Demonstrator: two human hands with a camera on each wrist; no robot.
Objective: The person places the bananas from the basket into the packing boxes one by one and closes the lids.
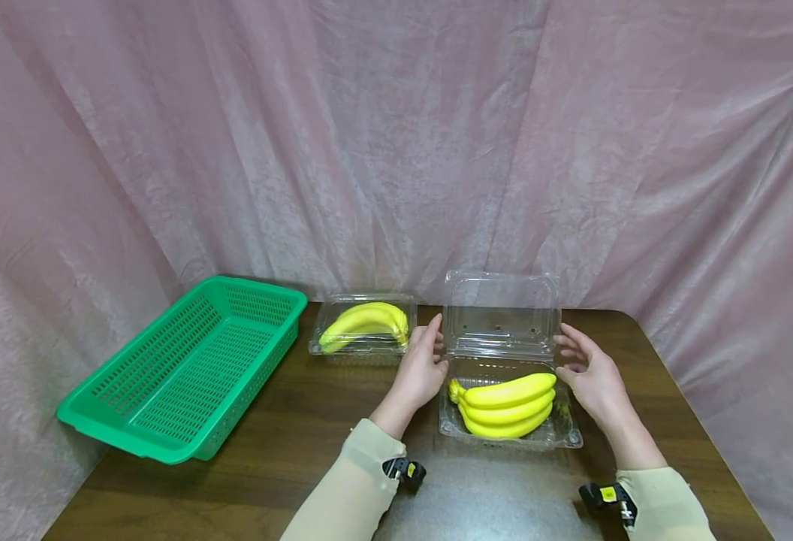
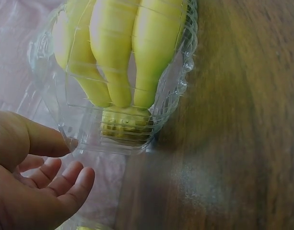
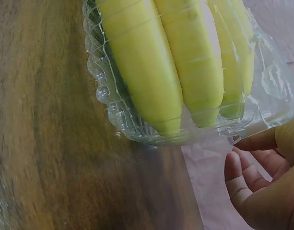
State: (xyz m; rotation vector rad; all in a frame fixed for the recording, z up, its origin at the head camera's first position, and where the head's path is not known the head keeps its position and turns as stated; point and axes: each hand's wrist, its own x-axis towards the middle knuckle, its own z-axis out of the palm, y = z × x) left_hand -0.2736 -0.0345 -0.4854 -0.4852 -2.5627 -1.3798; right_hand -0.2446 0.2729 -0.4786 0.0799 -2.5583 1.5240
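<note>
A bunch of yellow bananas [image 1: 505, 406] lies in the base of a clear plastic clamshell box [image 1: 447, 428], whose lid [image 1: 502, 315] stands raised at the back. My left hand [image 1: 422, 364] is at the box's left side near the hinge; its thumb [image 2: 51, 142] meets the plastic edge and the other fingers are loosely bent below. On the opposite side is my right hand [image 1: 595, 379], thumb against the box's edge, fingers slightly bent. Through the clear wall the bananas [image 3: 142, 72] show in the right wrist view. Neither hand visibly pinches the plastic.
Left of the open box, a second clear box [image 1: 315, 342] with bananas [image 1: 366, 324] inside has its lid down. A green perforated basket [image 1: 281, 330] stands at the left of the wooden table [image 1: 288, 443]. Pink curtains [image 1: 396, 150] hang behind.
</note>
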